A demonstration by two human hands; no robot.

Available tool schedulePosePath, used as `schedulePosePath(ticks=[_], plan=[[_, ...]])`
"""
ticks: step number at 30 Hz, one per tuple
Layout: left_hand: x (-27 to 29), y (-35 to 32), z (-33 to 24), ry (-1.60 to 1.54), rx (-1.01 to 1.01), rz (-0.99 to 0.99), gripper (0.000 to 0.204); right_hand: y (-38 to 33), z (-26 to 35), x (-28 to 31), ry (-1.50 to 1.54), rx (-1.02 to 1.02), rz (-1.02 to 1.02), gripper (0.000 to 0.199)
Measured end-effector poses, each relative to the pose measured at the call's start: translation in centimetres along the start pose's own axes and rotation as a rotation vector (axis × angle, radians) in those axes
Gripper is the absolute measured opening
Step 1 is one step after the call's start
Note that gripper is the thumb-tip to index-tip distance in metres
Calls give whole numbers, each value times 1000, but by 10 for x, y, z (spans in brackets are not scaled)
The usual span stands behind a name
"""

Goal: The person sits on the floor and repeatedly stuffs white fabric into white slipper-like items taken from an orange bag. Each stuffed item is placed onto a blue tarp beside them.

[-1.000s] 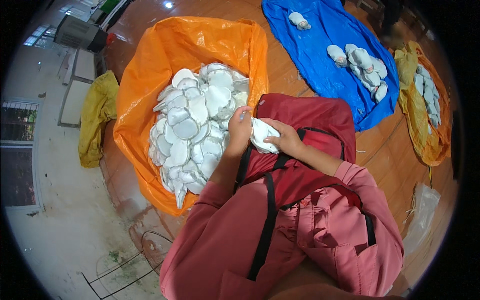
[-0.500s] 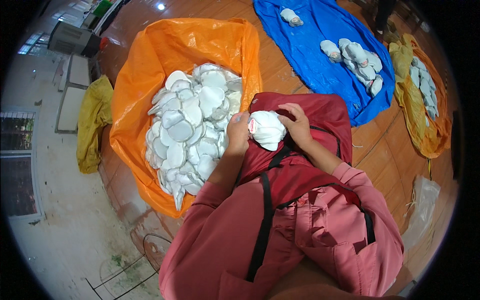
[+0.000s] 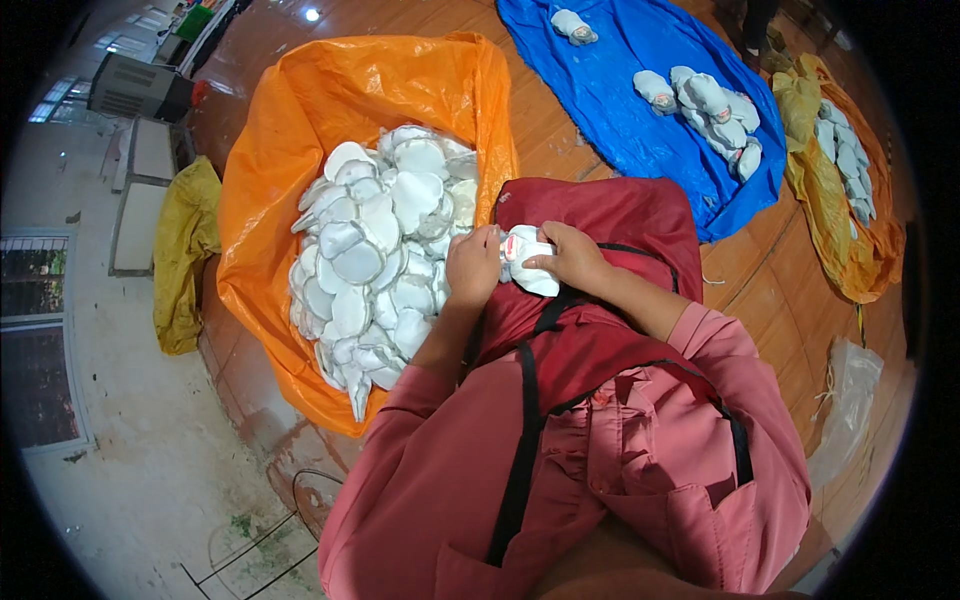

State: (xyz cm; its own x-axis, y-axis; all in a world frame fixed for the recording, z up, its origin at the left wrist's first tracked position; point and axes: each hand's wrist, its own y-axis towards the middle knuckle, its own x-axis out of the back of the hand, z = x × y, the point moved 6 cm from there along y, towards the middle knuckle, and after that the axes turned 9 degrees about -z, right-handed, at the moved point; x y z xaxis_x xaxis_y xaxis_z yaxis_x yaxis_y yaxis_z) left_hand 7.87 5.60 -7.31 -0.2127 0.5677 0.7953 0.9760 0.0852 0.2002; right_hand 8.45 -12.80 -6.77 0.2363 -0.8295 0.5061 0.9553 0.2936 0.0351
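A bundle of white padded pieces [image 3: 533, 277], with a small red-and-white label at its left end, lies on the dark red cloth [image 3: 640, 215] over my lap. My left hand [image 3: 473, 266] is closed around the labelled end. My right hand [image 3: 575, 257] grips the bundle from the other side, thumb and fingers pressed on the white material. Part of the bundle is hidden under the fingers. Close to my left hand, a large heap of loose white rounded pads [image 3: 360, 262] fills an orange plastic sheet [image 3: 262, 190] with raised edges.
Several similar bundles [image 3: 712, 98] lie on a blue tarp [image 3: 610, 105] ahead to the right. Farther right, more white pieces [image 3: 848, 160] rest in an orange-yellow sack [image 3: 808, 180]. A yellow sack [image 3: 185, 250] hangs at left, and a clear plastic bag [image 3: 850, 400] lies at right.
My right hand has gone from resting loosely at the bundle's right side to closing on it. The bundle looks more compressed. The view has shifted slightly.
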Motion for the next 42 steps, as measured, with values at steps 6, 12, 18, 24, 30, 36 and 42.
schedulePosePath(ticks=[6, 12, 18, 24, 30, 36, 42], plan=[[20, -9, -38, -144, -377, 136, 43, 11, 0, 8, -147, -6, 280, 45], [13, 4, -56, 60, -523, 455, 73, 20, -1, 6, -238, 104, 513, 48], [4, -5, -62, 98, -655, 437, 77, 15, -21, 6, 21, -54, 625, 39], [3, -1, -68, 14, -793, 486, 74, 8, -33, 8, 215, -111, 626, 37], [3, 4, -86, 110, -725, 587, 67, 9, 3, 32, -167, 115, 644, 46], [29, -8, -97, -18, -470, 794, 48, -7, 35, 41, -46, 408, 780, 37], [46, -29, -88, -430, -61, 822, 30, -24, 44, 46, 62, 471, 673, 43]])
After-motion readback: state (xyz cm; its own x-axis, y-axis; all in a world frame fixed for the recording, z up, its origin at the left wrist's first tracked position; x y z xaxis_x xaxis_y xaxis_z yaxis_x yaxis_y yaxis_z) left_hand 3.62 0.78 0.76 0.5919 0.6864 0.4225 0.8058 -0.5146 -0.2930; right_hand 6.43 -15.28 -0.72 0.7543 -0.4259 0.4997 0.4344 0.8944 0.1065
